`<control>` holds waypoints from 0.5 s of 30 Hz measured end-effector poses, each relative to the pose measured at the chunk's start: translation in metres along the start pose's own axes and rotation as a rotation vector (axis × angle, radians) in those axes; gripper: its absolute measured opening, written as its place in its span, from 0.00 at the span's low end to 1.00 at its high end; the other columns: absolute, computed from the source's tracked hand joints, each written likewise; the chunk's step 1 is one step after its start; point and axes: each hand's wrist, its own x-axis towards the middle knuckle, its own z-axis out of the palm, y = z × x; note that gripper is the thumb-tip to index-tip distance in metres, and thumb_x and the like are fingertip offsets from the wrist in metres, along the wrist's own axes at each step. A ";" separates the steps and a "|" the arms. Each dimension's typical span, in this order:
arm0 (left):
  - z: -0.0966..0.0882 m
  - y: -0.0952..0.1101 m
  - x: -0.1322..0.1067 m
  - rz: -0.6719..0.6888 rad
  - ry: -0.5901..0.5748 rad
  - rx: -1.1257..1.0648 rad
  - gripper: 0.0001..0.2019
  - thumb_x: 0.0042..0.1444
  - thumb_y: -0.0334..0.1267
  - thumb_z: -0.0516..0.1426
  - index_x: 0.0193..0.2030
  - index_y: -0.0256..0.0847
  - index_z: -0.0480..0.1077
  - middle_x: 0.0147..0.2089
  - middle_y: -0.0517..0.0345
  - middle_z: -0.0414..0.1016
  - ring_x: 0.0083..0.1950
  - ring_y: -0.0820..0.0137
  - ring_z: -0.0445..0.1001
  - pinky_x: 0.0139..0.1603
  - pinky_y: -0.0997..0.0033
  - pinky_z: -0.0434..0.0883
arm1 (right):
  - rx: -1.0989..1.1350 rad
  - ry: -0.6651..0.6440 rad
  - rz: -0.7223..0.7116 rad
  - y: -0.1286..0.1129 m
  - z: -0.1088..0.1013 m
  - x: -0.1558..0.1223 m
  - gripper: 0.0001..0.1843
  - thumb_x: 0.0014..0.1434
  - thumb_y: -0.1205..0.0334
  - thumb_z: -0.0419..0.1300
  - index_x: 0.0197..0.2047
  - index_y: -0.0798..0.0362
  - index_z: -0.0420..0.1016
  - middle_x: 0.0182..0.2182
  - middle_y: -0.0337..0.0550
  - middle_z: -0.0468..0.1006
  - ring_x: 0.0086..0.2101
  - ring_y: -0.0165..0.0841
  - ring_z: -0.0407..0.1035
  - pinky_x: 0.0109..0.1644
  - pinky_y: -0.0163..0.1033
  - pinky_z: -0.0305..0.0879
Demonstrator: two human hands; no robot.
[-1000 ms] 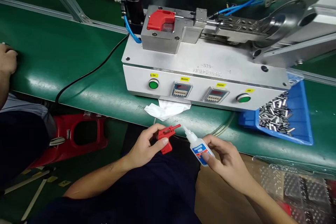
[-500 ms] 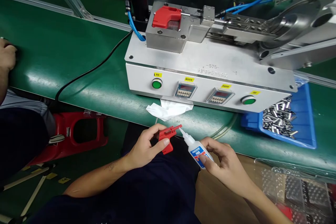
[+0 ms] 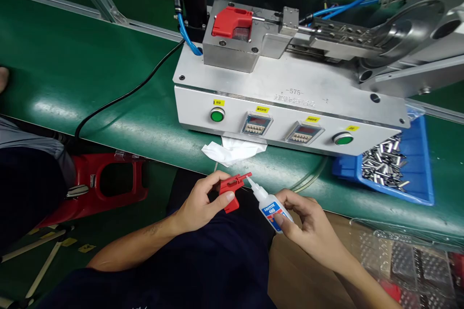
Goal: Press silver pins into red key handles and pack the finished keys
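Observation:
My left hand (image 3: pixel 201 203) is closed round a small red plastic part (image 3: pixel 232 186), held over my lap just in front of the green belt's edge. My right hand (image 3: pixel 308 222) grips a small white glue bottle (image 3: pixel 266 202) with a blue and red label. Its nozzle tip touches the right end of the red part. Behind them stands a grey metal machine (image 3: pixel 290 101) with two green buttons and two counters. A second red part (image 3: pixel 232 23) sits in the machine's fixture at the top left.
A crumpled white tissue (image 3: pixel 234 150) lies under the machine's front. A blue tray (image 3: pixel 416 154) of small metal pins stands at the right. A black cable (image 3: pixel 119 101) crosses the green belt (image 3: pixel 72 72). A red stool (image 3: pixel 105 186) and another person's clothed body (image 3: pixel 25 174) are at the left.
The glue bottle's nozzle moved left from a small gap to touch the red part's tip. The other person's hand at the far left has almost left the view.

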 end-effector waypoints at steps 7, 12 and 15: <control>0.001 0.001 0.000 0.005 -0.008 0.007 0.13 0.67 0.47 0.61 0.48 0.40 0.75 0.38 0.58 0.76 0.37 0.67 0.73 0.42 0.70 0.70 | -0.010 -0.018 -0.001 0.001 0.002 0.000 0.07 0.60 0.59 0.59 0.30 0.50 0.70 0.22 0.36 0.73 0.24 0.31 0.65 0.29 0.35 0.61; 0.000 0.000 -0.002 0.017 -0.008 0.003 0.13 0.67 0.46 0.61 0.49 0.39 0.75 0.38 0.57 0.76 0.38 0.67 0.73 0.43 0.71 0.69 | -0.008 0.008 -0.011 0.002 -0.001 -0.002 0.10 0.62 0.57 0.59 0.31 0.50 0.71 0.22 0.36 0.73 0.24 0.31 0.66 0.29 0.36 0.62; 0.000 0.001 -0.002 0.016 -0.007 0.004 0.12 0.67 0.46 0.61 0.48 0.39 0.75 0.37 0.58 0.75 0.36 0.68 0.72 0.41 0.72 0.68 | -0.018 0.051 -0.022 0.002 -0.005 -0.004 0.12 0.65 0.54 0.59 0.32 0.50 0.72 0.22 0.37 0.73 0.24 0.32 0.66 0.28 0.36 0.63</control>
